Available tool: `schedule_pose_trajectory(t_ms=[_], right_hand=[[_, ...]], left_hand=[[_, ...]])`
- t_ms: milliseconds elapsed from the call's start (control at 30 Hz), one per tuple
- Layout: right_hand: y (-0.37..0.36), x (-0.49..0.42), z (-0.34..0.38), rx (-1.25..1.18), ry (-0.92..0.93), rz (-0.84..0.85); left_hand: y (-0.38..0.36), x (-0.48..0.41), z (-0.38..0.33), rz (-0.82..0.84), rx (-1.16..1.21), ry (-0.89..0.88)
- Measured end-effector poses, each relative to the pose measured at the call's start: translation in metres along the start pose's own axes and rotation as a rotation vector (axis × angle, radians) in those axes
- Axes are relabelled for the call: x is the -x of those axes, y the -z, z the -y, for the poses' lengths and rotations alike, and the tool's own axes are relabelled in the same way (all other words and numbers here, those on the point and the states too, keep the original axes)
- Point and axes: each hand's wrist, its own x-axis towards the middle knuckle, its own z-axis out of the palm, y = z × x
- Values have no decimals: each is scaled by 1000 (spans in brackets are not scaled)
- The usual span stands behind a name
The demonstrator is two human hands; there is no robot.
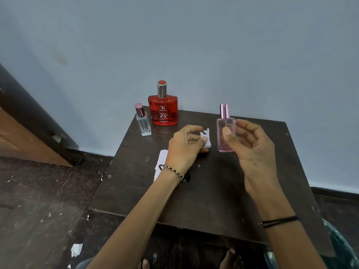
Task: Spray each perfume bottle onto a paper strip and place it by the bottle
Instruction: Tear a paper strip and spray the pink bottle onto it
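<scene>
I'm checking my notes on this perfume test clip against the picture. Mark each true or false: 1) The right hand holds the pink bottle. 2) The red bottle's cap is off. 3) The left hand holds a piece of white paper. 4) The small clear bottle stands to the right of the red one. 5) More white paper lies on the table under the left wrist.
1) The right hand holds the pink bottle: true.
2) False: the red bottle still wears its silver cap.
3) The left hand holds the paper piece: true.
4) False: the small clear bottle stands on its left.
5) True: white paper lies on the table.
</scene>
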Motion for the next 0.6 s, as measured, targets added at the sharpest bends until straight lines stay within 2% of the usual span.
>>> schedule_pose_trajectory(t_ms=[367, 600], right_hand=[[-17, -46, -2, 264, 184, 92], [-22, -51, -9, 298, 194, 111]], left_hand=[[1, -5, 8, -102, -27, 38], [6, -9, 8, 4, -19, 81]])
